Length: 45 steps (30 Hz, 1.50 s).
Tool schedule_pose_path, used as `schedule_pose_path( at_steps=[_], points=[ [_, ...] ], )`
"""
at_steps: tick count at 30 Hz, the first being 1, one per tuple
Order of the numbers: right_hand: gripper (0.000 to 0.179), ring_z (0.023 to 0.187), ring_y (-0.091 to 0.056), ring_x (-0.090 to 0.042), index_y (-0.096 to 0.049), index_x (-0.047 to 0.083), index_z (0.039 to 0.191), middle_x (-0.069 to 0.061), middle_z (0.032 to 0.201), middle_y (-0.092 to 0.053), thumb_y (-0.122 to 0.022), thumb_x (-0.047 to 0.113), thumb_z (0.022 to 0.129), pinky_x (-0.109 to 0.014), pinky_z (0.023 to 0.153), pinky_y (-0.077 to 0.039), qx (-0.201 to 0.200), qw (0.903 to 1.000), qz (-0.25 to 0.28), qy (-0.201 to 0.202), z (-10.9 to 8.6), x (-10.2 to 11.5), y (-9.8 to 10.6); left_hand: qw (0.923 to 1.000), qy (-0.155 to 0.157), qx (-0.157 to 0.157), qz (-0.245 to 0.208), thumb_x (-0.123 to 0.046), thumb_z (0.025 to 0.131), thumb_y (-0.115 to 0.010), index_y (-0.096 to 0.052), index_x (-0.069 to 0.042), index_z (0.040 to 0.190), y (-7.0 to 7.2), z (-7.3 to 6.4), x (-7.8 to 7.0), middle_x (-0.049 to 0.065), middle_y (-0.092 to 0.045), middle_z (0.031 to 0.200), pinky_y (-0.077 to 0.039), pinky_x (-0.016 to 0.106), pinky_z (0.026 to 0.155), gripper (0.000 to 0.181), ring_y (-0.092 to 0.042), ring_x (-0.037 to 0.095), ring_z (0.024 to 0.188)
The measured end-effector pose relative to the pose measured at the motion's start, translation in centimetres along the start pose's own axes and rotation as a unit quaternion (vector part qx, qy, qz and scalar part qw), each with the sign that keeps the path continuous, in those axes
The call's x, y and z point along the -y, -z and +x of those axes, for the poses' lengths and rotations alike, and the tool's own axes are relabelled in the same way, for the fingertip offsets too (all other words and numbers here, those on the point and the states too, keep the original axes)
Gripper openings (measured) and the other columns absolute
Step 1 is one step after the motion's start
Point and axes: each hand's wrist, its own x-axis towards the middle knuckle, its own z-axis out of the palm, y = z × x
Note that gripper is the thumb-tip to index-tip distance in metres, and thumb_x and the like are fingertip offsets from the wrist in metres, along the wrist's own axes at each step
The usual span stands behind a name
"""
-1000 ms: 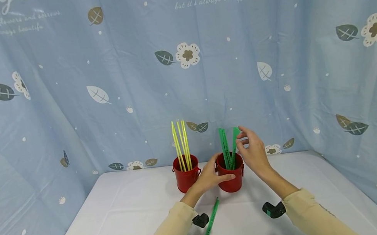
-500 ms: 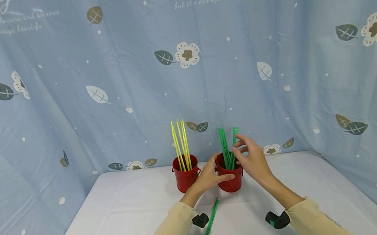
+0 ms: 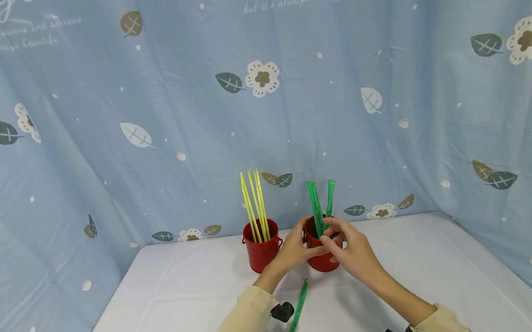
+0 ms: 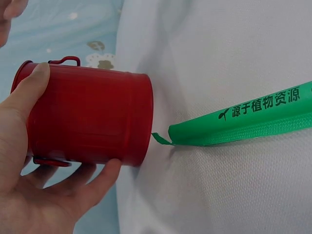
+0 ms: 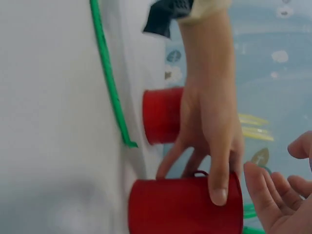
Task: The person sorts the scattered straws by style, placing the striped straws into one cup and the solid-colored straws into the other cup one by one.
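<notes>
My left hand (image 3: 296,250) grips the side of a small red metal bucket (image 4: 92,114), thumb near the rim and fingers round its far side. Several green wrapped straws (image 3: 316,204) stand in that bucket, leaning apart. Over the rim on the right, my right hand (image 3: 357,254) hovers with loosely bent fingers and nothing between them, as the right wrist view shows. Another green wrapped straw (image 4: 239,117), printed with black characters, lies on the table in front of the bucket.
A second red bucket (image 3: 262,257) stands to the left, holding several upright yellow straws (image 3: 260,205). Both buckets are near the back edge of the white-covered table (image 3: 188,306). A blue patterned curtain (image 3: 191,114) hangs behind.
My right hand has come down from the top of the leaning green straw to the bucket's rim, moving left and nearer. My left hand has kept its hold on the bucket.
</notes>
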Motion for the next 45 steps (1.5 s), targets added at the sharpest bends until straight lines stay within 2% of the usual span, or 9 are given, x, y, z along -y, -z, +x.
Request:
schedule_pose_path(
  at_steps=[3, 10, 17, 23, 27, 33, 40, 42, 45],
  points=[
    [0.044, 0.072, -0.063, -0.014, -0.053, 0.011, 0.135, -0.004, 0.097, -0.063, -0.067, 0.019, 0.094, -0.026, 0.054, -0.057, 0.010, 0.9997, -0.006, -0.023, -0.9, 0.2, -0.3, 0.9999, 0.001, -0.004, 0.014, -0.032, 0.087, -0.076, -0.027, -0.013, 0.153, 0.1, 0.0, 0.0, 0.006, -0.046, 0.147, -0.048, 0.042, 0.107, 0.084, -0.047, 0.021, 0.134],
    [0.049, 0.067, -0.062, -0.011, -0.052, 0.010, 0.135, -0.003, 0.094, -0.062, -0.070, 0.023, 0.091, -0.022, 0.050, -0.054, 0.061, 0.9952, -0.017, -0.074, -3.2, 0.4, -1.2, 0.9995, 0.005, -0.008, 0.031, -0.033, 0.086, -0.076, -0.028, -0.013, 0.152, 0.1, 0.1, 0.1, 0.007, -0.048, 0.147, -0.047, 0.042, 0.107, 0.084, -0.048, 0.022, 0.135],
    [0.054, 0.063, -0.062, -0.007, -0.050, 0.007, 0.138, -0.005, 0.100, -0.063, -0.070, 0.023, 0.091, -0.022, 0.049, -0.052, 0.115, 0.9902, -0.038, -0.070, -4.6, -0.3, -2.2, 0.9996, 0.013, -0.011, 0.021, -0.036, 0.083, -0.078, -0.028, -0.014, 0.152, 0.0, 0.0, -0.1, 0.006, -0.051, 0.144, -0.047, 0.042, 0.108, 0.088, -0.052, 0.021, 0.131],
    [0.066, 0.055, -0.062, -0.011, -0.042, 0.000, 0.143, -0.011, 0.105, -0.061, -0.069, 0.032, 0.091, -0.022, 0.051, -0.051, 0.175, 0.9801, -0.047, -0.081, -5.1, -0.6, -3.0, 0.9993, 0.033, -0.015, 0.010, -0.039, 0.082, -0.079, -0.027, -0.017, 0.153, 0.0, -0.1, -0.3, 0.003, -0.051, 0.144, -0.047, 0.044, 0.108, 0.090, -0.051, 0.021, 0.132],
    [0.070, 0.057, -0.056, -0.004, -0.043, -0.001, 0.142, -0.009, 0.102, -0.061, -0.070, 0.035, 0.089, -0.022, 0.053, -0.047, 0.201, 0.9736, -0.075, -0.078, -5.4, -0.5, -3.7, 0.9991, 0.040, -0.014, 0.008, -0.039, 0.083, -0.078, -0.028, -0.018, 0.152, 0.0, -0.1, -0.3, 0.002, -0.049, 0.146, -0.046, 0.045, 0.108, 0.088, -0.049, 0.023, 0.135],
    [0.076, 0.062, -0.047, -0.007, -0.044, -0.003, 0.142, -0.003, 0.095, -0.058, -0.074, 0.038, 0.085, -0.025, 0.053, -0.039, 0.211, 0.9653, -0.129, -0.085, -5.6, 0.0, -4.7, 0.9991, 0.039, -0.011, 0.010, -0.039, 0.083, -0.077, -0.027, -0.019, 0.152, 0.0, -0.2, -0.5, 0.002, -0.049, 0.146, -0.047, 0.047, 0.107, 0.088, -0.049, 0.025, 0.135],
    [0.081, 0.068, -0.048, -0.011, -0.045, -0.005, 0.139, 0.000, 0.092, -0.055, -0.076, 0.043, 0.081, -0.032, 0.056, -0.042, 0.220, 0.9537, -0.184, -0.090, -6.0, 0.2, -6.1, 0.9989, 0.041, -0.014, 0.016, -0.039, 0.083, -0.078, -0.027, -0.019, 0.153, 0.0, -0.2, -0.4, 0.003, -0.048, 0.147, -0.047, 0.047, 0.106, 0.088, -0.048, 0.025, 0.136],
    [0.083, 0.070, -0.051, -0.013, -0.045, -0.006, 0.138, -0.003, 0.097, -0.057, -0.077, 0.044, 0.080, -0.034, 0.056, -0.046, 0.223, 0.9503, -0.199, -0.089, -6.2, 0.1, -6.6, 0.9990, 0.040, -0.013, 0.017, -0.039, 0.083, -0.077, -0.027, -0.018, 0.153, -0.1, -0.2, -0.3, 0.003, -0.049, 0.147, -0.047, 0.046, 0.107, 0.088, -0.048, 0.025, 0.136],
    [0.086, 0.078, -0.061, -0.021, -0.045, -0.007, 0.139, -0.014, 0.114, -0.061, -0.078, 0.045, 0.079, -0.045, 0.062, -0.054, 0.223, 0.9461, -0.218, -0.086, -6.2, 0.1, -7.2, 0.9990, 0.041, -0.010, 0.015, -0.039, 0.083, -0.077, -0.026, -0.019, 0.153, -0.2, -0.2, -0.1, 0.003, -0.049, 0.146, -0.047, 0.045, 0.107, 0.089, -0.048, 0.024, 0.136]
  ],
)
